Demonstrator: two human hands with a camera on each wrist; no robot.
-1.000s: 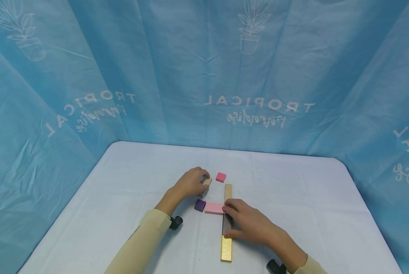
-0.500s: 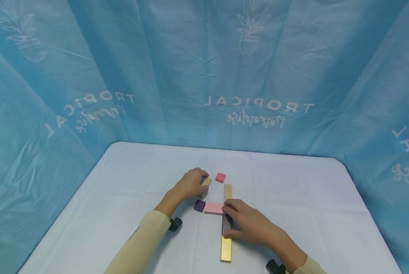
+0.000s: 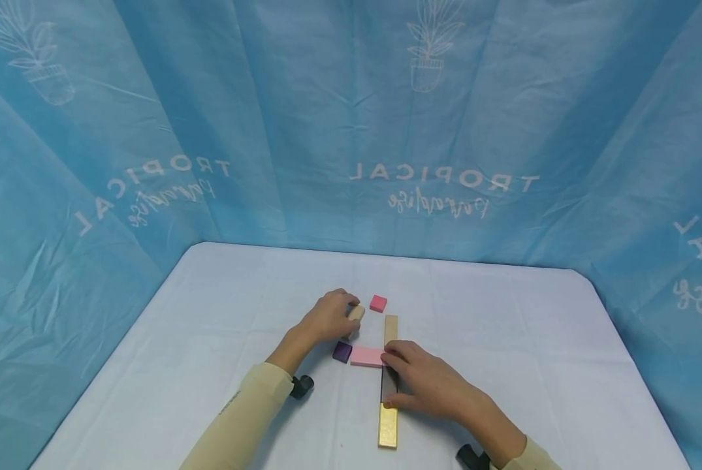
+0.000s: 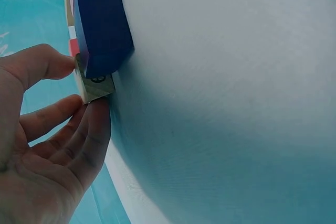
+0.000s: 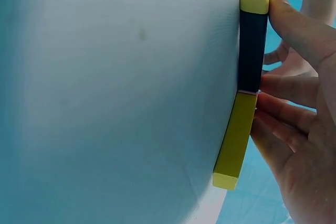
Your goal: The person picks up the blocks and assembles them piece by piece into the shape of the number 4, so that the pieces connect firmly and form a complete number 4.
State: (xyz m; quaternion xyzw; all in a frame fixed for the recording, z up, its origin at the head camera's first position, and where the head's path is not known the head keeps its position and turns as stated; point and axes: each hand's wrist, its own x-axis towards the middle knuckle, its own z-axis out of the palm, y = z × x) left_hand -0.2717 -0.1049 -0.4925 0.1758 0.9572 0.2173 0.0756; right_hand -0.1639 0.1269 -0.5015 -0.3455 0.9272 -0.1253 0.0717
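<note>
My left hand [image 3: 327,316] holds a light wooden block [image 3: 356,313] between thumb and fingers, low over or on the table. In the left wrist view, the near end of this wooden block [image 4: 97,88] bears a dark printed mark, and a dark purple block [image 4: 102,27] partly covers it. With fingers spread, my right hand [image 3: 433,382] rests on a straight row of blocks. Its thumb is by the joint of a gold block [image 3: 388,425] and a black block [image 3: 389,384]. Its other fingertips touch near the black block's far end, where a pale wooden block [image 3: 391,328] continues the row.
A pink block [image 3: 367,356] lies crosswise against the row's left side, with the purple block [image 3: 343,352] at its left end. Farther back lies a small red-pink square block [image 3: 378,303]. Behind the white table [image 3: 256,274] hangs a blue printed curtain [image 3: 327,130].
The wooden block in my left fingers has shifted very slightly. My right hand and the row of blocks stay in place.
</note>
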